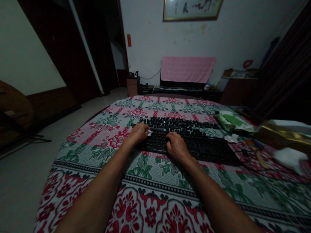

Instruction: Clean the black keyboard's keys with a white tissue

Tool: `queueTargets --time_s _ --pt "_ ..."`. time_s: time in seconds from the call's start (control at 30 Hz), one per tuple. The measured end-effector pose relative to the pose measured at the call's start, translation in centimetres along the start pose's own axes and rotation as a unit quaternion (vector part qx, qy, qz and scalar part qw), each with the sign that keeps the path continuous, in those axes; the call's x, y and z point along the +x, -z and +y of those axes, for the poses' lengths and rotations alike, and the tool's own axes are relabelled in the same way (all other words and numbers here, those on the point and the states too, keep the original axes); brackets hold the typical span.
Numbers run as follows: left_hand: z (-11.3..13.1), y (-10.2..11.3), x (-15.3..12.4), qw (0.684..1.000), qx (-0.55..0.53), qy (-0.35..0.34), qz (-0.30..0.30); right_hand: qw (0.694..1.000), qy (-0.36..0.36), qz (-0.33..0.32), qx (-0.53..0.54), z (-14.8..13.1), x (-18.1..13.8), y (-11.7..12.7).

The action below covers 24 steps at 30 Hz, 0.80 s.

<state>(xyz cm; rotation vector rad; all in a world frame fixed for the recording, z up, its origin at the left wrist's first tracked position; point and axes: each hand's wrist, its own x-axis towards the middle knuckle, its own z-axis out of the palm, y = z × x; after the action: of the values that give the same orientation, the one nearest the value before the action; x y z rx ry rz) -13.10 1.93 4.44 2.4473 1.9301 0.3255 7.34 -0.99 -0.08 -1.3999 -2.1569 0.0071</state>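
Note:
A black keyboard (206, 149) with its keycaps off lies lengthwise on the flowered tablecloth, bare key posts showing. At its left end my left hand (140, 132) is closed on a small white tissue (149, 132), which touches the keyboard's upper edge. My right hand (177, 145) lies over the middle of the keyboard, fingers curled down onto it; the fingertips are partly hidden. Just behind the keyboard, many loose black keycaps (175, 123) are spread in a long band.
On the right are a green and white tissue pack (233, 121), a crumpled tissue (232, 138), a golden box (282, 134), a white bundle (291, 159) and a brush-like tool (261, 160). A black cable (257, 169) runs right. A pink cloth (187, 69) hangs beyond the table.

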Motion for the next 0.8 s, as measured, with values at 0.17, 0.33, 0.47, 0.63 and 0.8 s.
queueTargets --time_s 0.17,0.33,0.47,0.63,0.8 --pt "3.3 -2.3 -0.1 0.997 0.011 -0.07 0.011 1.0 -0.001 0.004 0.0 0.3 0.0 -0.2" --pt "2.6 -1.7 -0.1 0.998 0.027 -0.051 -0.005 1.0 0.005 0.004 0.002 0.4 0.0 -0.2" --pt "2.3 -1.3 -0.1 0.999 0.017 -0.033 -0.008 1.0 0.004 0.01 0.021 0.5 0.1 0.0" --pt "4.1 -2.4 0.0 0.995 -0.024 -0.093 0.002 0.999 -0.012 0.041 0.032 0.8 0.3 0.0" --pt "4.3 -2.5 0.1 0.996 -0.011 -0.084 -0.011 0.999 -0.016 0.037 0.02 1.1 0.2 -0.1"
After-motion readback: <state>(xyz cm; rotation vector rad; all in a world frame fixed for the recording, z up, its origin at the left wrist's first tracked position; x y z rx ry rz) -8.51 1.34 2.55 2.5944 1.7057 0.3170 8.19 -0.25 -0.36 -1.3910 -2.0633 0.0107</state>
